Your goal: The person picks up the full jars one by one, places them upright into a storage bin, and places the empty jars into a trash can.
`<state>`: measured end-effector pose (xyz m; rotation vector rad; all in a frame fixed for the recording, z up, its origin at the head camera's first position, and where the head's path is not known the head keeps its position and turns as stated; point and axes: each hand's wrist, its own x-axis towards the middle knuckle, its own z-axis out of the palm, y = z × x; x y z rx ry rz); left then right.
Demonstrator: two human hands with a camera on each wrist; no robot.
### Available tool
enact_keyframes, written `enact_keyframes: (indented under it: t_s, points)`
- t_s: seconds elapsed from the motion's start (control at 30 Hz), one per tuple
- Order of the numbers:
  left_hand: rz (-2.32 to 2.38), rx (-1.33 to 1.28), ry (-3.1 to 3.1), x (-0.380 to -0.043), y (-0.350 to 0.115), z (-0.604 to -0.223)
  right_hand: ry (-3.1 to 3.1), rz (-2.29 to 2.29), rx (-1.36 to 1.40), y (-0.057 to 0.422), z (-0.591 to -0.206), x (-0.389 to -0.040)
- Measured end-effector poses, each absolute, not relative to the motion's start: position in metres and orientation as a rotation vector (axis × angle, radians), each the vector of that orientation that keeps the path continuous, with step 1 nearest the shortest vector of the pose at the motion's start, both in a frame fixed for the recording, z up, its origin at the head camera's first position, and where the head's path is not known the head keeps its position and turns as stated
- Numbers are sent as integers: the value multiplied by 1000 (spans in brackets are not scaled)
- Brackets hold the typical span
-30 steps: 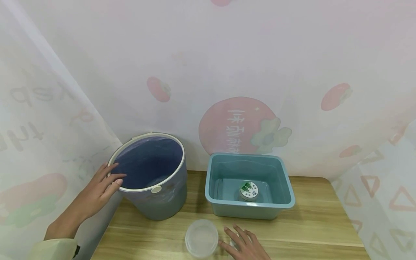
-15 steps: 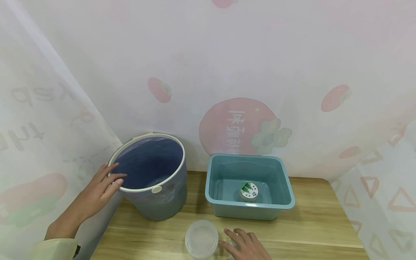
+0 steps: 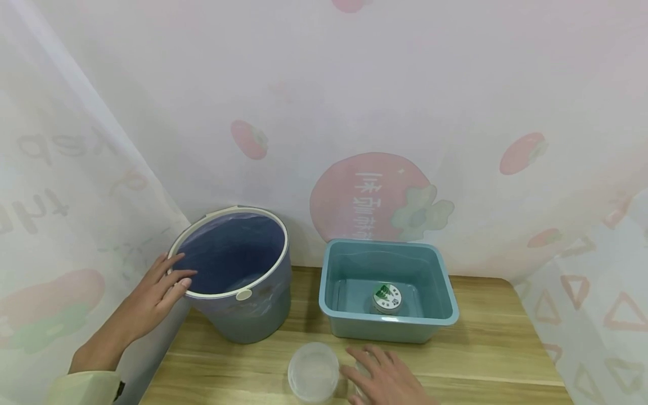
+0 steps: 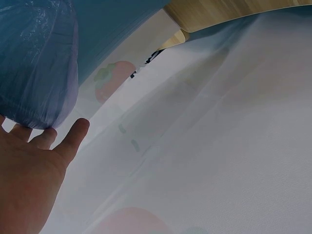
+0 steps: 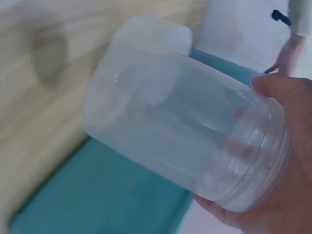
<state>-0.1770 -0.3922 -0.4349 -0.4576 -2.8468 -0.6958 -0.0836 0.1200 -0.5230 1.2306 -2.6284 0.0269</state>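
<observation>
My left hand [image 3: 157, 292] rests at the white rim of a blue-grey bucket [image 3: 263, 315] lined with a bluish plastic bag [image 4: 36, 73], its fingers extended over the edge. With my right hand [image 3: 385, 379] I grip a clear plastic jar [image 5: 185, 122] around its ridged end, thumb on one side and fingers on the other. The hand covers most of that jar in the head view. A second clear jar [image 3: 314, 372] stands just left of my right fingers; it shows behind the held one in the right wrist view.
A teal rectangular basin [image 3: 390, 329] sits behind the right hand, holding a small tub [image 3: 387, 297] with a white and green lid. Everything stands on a wooden table [image 3: 496, 337]. A pale printed curtain [image 3: 405, 101] hangs close behind and along both sides.
My right hand has shifted slightly to the right and a little up over the jar. The left hand stays at the bucket rim; the second jar and the basin stay put.
</observation>
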Motion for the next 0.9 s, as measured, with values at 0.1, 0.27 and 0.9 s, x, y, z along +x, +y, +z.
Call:
enact_keyframes:
  t_s: [0.1, 0.27, 0.9]
  points:
    - [-697, -454, -2843, -178, -392, -435, -2541, 45, 1217, 117, -508, -86]
    - [-708, -459, -2836, -179, -392, -436, -2510, 108, 1201, 111, -482, -88]
    - [-707, -451, -2833, -177, -392, -437, -2501, 117, 1214, 98, -401, -118]
